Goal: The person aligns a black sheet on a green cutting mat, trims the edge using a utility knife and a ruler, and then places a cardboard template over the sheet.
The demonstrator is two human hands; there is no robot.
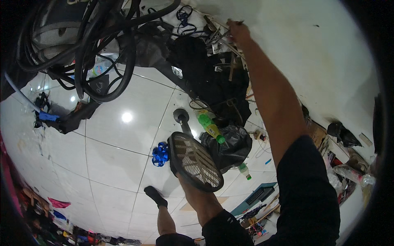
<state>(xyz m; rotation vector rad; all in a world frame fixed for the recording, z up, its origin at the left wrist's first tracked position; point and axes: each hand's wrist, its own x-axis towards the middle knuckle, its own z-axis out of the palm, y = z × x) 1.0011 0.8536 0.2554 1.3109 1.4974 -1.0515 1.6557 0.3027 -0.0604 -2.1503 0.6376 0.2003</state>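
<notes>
My right arm reaches up along the white wall. At its end my right hand (pixel 239 32) looks closed at the top of a heap of thin sticks (pixel 232 67) and black cloth (pixel 191 55); what its fingers hold is too small to make out. A racket-like oval mesh object (pixel 195 162) with a dark rim is in front of a bare limb, apparently my right leg, and hides its end. Beside its rim is a shiny blue looped thing (pixel 160 154). My left hand does not show. A green bottle (pixel 211 128) lies by a black plastic bag (pixel 232 143).
Thick black hoses (pixel 129 61) hang at the upper left over a clear bottle (pixel 97 69). My other foot, in a black sock (pixel 155 196), is on white floor tiles (pixel 119 151). Another green bottle (pixel 245 171) lies beyond the bag. Clutter lines the right wall and lower left.
</notes>
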